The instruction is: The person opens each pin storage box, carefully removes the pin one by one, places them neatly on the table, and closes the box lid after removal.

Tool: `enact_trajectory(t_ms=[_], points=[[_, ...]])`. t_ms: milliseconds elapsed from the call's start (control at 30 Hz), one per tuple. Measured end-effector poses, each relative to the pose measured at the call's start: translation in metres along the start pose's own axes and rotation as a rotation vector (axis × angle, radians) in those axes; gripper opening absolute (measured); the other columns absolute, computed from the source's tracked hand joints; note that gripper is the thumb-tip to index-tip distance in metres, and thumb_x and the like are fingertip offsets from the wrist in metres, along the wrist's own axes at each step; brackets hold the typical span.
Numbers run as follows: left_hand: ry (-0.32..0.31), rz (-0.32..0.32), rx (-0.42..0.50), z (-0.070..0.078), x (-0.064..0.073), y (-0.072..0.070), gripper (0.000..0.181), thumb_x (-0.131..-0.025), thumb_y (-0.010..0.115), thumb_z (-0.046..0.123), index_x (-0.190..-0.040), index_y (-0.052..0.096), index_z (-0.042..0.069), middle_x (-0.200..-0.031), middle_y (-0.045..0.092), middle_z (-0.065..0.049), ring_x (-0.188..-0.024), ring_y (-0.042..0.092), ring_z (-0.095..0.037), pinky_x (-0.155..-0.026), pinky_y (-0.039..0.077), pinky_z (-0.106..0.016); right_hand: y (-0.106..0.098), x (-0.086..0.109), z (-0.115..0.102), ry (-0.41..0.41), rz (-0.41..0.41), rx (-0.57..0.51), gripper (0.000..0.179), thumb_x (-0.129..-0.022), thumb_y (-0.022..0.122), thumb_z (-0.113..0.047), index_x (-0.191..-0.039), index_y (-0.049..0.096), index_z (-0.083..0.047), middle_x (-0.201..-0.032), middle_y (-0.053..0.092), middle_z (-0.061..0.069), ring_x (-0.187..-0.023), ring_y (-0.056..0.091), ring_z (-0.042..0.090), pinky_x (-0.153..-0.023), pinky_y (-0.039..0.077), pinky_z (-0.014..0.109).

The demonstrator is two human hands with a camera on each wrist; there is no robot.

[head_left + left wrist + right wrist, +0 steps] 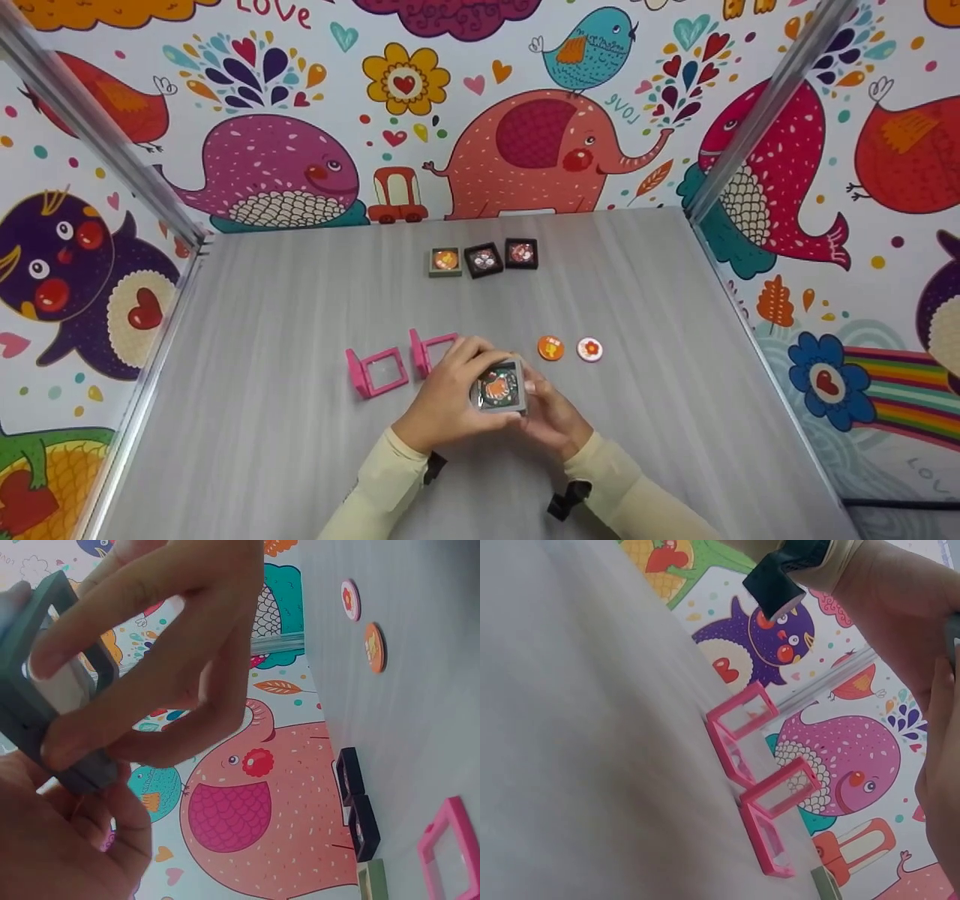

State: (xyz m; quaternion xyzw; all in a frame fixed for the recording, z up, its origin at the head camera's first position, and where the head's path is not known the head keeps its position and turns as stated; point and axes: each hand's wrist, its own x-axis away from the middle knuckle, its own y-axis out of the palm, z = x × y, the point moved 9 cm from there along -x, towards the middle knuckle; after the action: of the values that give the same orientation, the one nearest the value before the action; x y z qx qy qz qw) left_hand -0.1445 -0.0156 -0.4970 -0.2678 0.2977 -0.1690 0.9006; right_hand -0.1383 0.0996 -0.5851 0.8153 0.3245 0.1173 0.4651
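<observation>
Both hands hold a small grey square display frame [519, 386] above the table. A dark round badge [496, 388] with an orange picture shows behind its clear window. My left hand [450, 394] grips the frame from the left, fingers over the top edge and thumb along the bottom. From the right, my right hand [555, 416] holds the other side. In the left wrist view, fingers of the right hand [172, 637] lie across the frame's back [19, 667]. Close beside the left hand stand two pink hinged frames, one nearer [436, 349] and one farther left [379, 373], both unfolded.
Two loose round badges, one orange [551, 348] and one white with a red flower [589, 349], lie right of the hands. Farther back sit a green frame [445, 262] and two black frames [483, 260], each with a badge inside. Patterned walls with metal posts enclose the grey table [285, 315].
</observation>
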Motion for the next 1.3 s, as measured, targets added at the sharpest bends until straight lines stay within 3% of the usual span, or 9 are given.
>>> enact_trajectory(t_ms=[200, 400, 633, 867, 933, 1000, 1067, 1200, 1300], points=[[-0.013, -0.003, -0.002, 0.000, 0.002, -0.002, 0.077, -0.076, 0.099, 0.050, -0.142, 0.069, 0.023, -0.121, 0.057, 0.008, -0.110, 0.049, -0.013, -0.089, 0.052, -0.036, 0.004, 0.002, -0.001, 0.051, 0.004, -0.022, 0.041, -0.111, 0.056, -0.015, -0.151, 0.057, -0.018, -0.143, 0.060, 0.011, -0.124, 0.064, 0.024, -0.099, 0.059, 0.034], [-0.028, -0.012, 0.007, 0.000, 0.002, -0.004, 0.084, -0.070, 0.103, 0.049, -0.141, 0.069, 0.021, -0.121, 0.056, 0.008, -0.110, 0.049, -0.012, -0.090, 0.051, -0.037, 0.007, 0.004, -0.003, 0.045, 0.001, -0.021, 0.042, -0.116, 0.041, -0.011, -0.153, 0.057, -0.020, -0.146, 0.059, 0.012, -0.127, 0.064, 0.026, -0.101, 0.059, 0.037], [-0.067, 0.019, 0.030, -0.005, 0.005, -0.009, 0.078, -0.073, 0.104, 0.034, -0.138, 0.065, 0.016, -0.133, 0.057, 0.008, -0.122, 0.053, -0.014, -0.101, 0.053, -0.040, 0.001, -0.002, -0.004, 0.012, 0.031, -0.018, 0.041, -0.112, 0.036, -0.007, -0.143, 0.061, -0.016, -0.139, 0.063, 0.013, -0.119, 0.067, 0.026, -0.092, 0.062, 0.037], [-0.153, 0.028, 0.214, -0.014, 0.010, -0.016, 0.076, -0.078, 0.099, 0.014, -0.141, 0.055, 0.010, -0.134, 0.058, 0.003, -0.126, 0.059, -0.016, -0.107, 0.055, -0.041, -0.010, 0.001, -0.016, -0.027, 0.089, -0.118, 0.041, -0.109, 0.038, -0.004, -0.145, 0.057, -0.006, -0.143, 0.061, 0.017, -0.127, 0.066, 0.034, -0.102, 0.058, 0.051], [-0.176, 0.036, 0.283, -0.018, 0.012, -0.015, 0.075, -0.080, 0.098, 0.013, -0.142, 0.055, 0.012, -0.135, 0.059, -0.003, -0.127, 0.060, -0.018, -0.108, 0.054, -0.040, -0.014, 0.003, -0.019, -0.027, 0.121, -0.090, 0.039, -0.110, 0.039, -0.004, -0.144, 0.056, -0.007, -0.143, 0.061, 0.017, -0.126, 0.066, 0.034, -0.102, 0.058, 0.051], [-0.197, 0.044, 0.345, -0.023, 0.014, -0.014, 0.075, -0.082, 0.097, 0.012, -0.142, 0.054, 0.016, -0.136, 0.059, -0.006, -0.128, 0.060, -0.019, -0.109, 0.053, -0.037, -0.017, 0.003, -0.024, -0.040, 0.135, 0.013, 0.039, -0.110, 0.038, -0.003, -0.145, 0.055, -0.008, -0.146, 0.059, 0.017, -0.127, 0.065, 0.033, -0.101, 0.059, 0.047], [-0.219, 0.054, 0.383, -0.028, 0.016, -0.014, 0.075, -0.082, 0.097, 0.012, -0.143, 0.054, 0.019, -0.137, 0.059, -0.008, -0.129, 0.060, -0.020, -0.109, 0.053, -0.036, -0.018, 0.002, -0.033, -0.083, 0.130, 0.193, 0.040, -0.110, 0.039, 0.000, -0.147, 0.053, -0.006, -0.151, 0.055, 0.020, -0.134, 0.060, 0.034, -0.103, 0.058, 0.044], [-0.258, 0.054, 0.390, -0.036, 0.019, -0.012, 0.076, -0.083, 0.097, 0.013, -0.146, 0.054, 0.020, -0.139, 0.057, -0.005, -0.130, 0.058, -0.021, -0.109, 0.053, -0.034, -0.008, 0.000, -0.056, -0.195, 0.091, 0.775, 0.046, -0.109, 0.053, 0.004, -0.154, 0.050, -0.003, -0.160, 0.049, 0.021, -0.148, 0.046, 0.039, -0.115, 0.049, 0.046], [-0.279, 0.040, 0.377, -0.040, 0.019, -0.010, 0.078, -0.085, 0.096, 0.016, -0.151, 0.055, 0.022, -0.139, 0.056, -0.005, -0.130, 0.057, -0.021, -0.109, 0.052, -0.032, 0.004, -0.002, -0.068, -0.216, 0.052, 1.211, 0.053, -0.103, 0.071, 0.001, -0.153, 0.058, -0.009, -0.158, 0.055, 0.014, -0.149, 0.047, 0.038, -0.120, 0.042, 0.051]])
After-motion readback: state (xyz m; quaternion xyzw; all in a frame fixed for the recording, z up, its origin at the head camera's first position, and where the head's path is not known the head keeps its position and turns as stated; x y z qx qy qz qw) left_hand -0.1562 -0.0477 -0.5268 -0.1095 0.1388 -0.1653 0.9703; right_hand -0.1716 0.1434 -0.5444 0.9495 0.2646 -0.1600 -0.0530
